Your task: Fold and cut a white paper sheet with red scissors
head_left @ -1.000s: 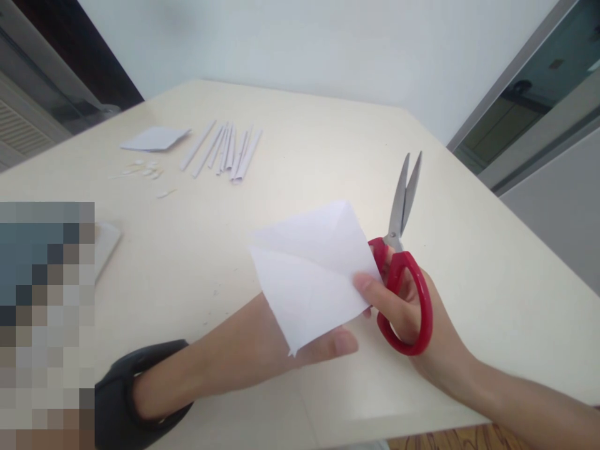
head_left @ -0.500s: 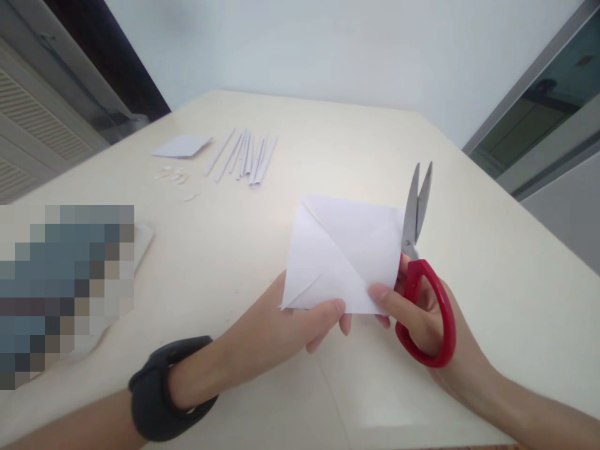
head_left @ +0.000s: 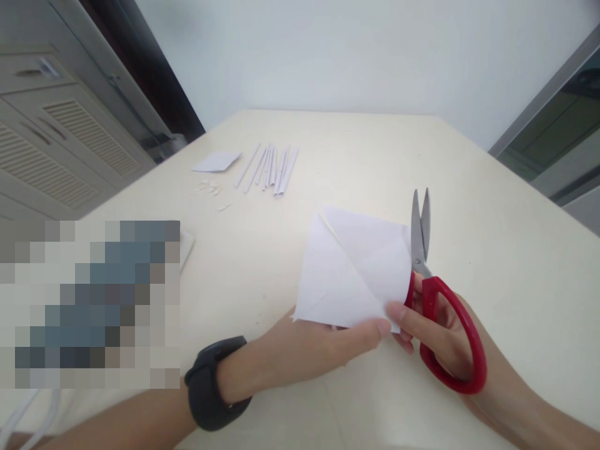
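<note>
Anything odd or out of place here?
Three small things: the white paper has a ragged tip at its lower-left corner; one pale piece lies apart from its cluster; the scissors stand open while the right hand also pinches the paper.

The one view sits at the wearer's head, facing forward and steeply down over the table (head_left: pixel 365 162). The left hand (head_left: pixel 319 344) and right hand (head_left: pixel 447 350) are close below; the wall (head_left: pixel 356 56) lies farther off, straight ahead.
</note>
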